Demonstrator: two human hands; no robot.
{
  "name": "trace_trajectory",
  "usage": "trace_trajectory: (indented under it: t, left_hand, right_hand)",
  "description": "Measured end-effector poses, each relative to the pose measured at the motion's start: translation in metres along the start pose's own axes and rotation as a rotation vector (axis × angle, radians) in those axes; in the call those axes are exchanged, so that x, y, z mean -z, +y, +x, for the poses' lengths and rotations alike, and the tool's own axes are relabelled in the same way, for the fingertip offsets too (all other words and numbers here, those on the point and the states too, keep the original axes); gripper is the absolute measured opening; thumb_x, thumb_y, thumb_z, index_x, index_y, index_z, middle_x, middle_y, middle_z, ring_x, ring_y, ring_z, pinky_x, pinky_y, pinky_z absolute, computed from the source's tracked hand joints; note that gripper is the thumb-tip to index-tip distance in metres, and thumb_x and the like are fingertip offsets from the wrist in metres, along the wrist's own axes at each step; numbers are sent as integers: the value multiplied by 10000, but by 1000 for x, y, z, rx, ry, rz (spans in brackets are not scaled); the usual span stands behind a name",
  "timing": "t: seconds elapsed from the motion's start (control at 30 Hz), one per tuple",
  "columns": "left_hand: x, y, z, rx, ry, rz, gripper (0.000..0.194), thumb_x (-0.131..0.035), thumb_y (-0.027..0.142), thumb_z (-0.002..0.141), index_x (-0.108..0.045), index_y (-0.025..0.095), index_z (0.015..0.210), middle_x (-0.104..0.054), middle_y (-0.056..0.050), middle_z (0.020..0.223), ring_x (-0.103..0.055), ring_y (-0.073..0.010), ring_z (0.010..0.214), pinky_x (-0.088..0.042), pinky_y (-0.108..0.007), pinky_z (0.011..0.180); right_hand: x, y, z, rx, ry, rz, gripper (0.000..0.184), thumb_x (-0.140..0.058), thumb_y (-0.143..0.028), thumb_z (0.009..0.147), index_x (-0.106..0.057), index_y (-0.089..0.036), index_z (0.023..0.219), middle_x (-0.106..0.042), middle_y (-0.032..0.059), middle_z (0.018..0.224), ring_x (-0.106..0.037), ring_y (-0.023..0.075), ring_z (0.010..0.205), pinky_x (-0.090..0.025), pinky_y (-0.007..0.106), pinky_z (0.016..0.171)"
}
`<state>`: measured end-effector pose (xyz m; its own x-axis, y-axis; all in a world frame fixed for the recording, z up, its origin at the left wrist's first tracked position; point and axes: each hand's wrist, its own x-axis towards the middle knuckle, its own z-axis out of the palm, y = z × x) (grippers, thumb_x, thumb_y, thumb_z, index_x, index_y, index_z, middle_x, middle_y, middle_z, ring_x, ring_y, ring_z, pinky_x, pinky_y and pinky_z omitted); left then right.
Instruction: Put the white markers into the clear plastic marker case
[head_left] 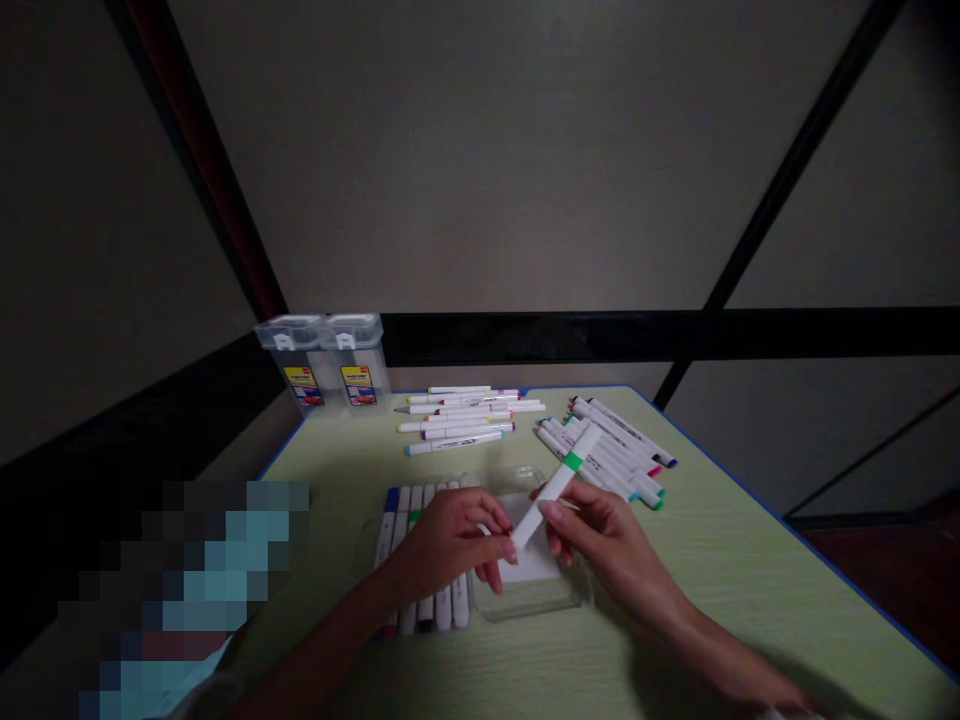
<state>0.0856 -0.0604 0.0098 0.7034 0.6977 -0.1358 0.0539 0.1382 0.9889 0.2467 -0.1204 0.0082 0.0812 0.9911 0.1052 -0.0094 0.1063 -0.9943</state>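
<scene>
A white marker with a green band is held slantwise above the table, its upper end leaning right. My right hand pinches it around the middle between thumb and fingers. At the marker's lower end, the thumb and curled fingers of my left hand close on the tip. Beneath my hands lies an open clear plastic case with a white sheet inside. To the left, a row of white markers lies side by side, partly covered by my left hand and forearm.
Loose thin markers lie across the back of the table. A pile of thicker markers is at the back right. Two clear lidded boxes stand at the back left corner, before a panelled wall. A blurred pixelated patch covers the lower left.
</scene>
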Motion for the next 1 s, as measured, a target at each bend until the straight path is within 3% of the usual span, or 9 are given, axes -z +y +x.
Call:
trace_trajectory:
  t: [0.13,0.23,0.5,0.7,1.0]
  left_hand:
    - [-3,-5,-4,42,-109,51,209,-662,250,602,-494,143,665,-637,-8,588,-544,-83,357,-383,-160,351]
    - [-2,-7,-3,39,-118,60,193,-646,267,625,-502,142,659,-629,-4,589,-544,-79,364,-385,-158,354]
    - [7,-7,7,-102,101,139,121,-561,246,685,-513,138,706,-606,7,614,-548,-68,395,-396,-158,377]
    - [9,-1,7,-187,211,99,208,-578,256,670,-504,151,833,-588,6,721,-558,-79,481,-402,-166,381]
    - [9,5,4,-198,293,-25,279,-559,311,698,-447,161,905,-578,36,638,-544,-79,426,-387,-165,376]
  right_hand:
    - [-5,2,-1,-46,-96,-10,370,-569,-521,705,-539,-153,679,-510,-36,486,-436,71,419,-364,203,419]
    - [-5,4,-1,-70,-126,-10,370,-561,-525,708,-504,-163,653,-516,-33,490,-443,71,420,-362,204,426]
    - [-9,6,-4,-156,-195,123,333,-520,-496,754,-463,-167,742,-568,-23,568,-436,62,425,-335,189,431]
    - [-10,1,-6,-203,-228,65,365,-537,-530,720,-453,-176,691,-513,-56,477,-286,37,331,-191,176,345]
    - [-11,5,-5,-180,-273,26,424,-585,-568,658,-410,-183,653,-452,-80,436,-318,39,336,-216,175,351]
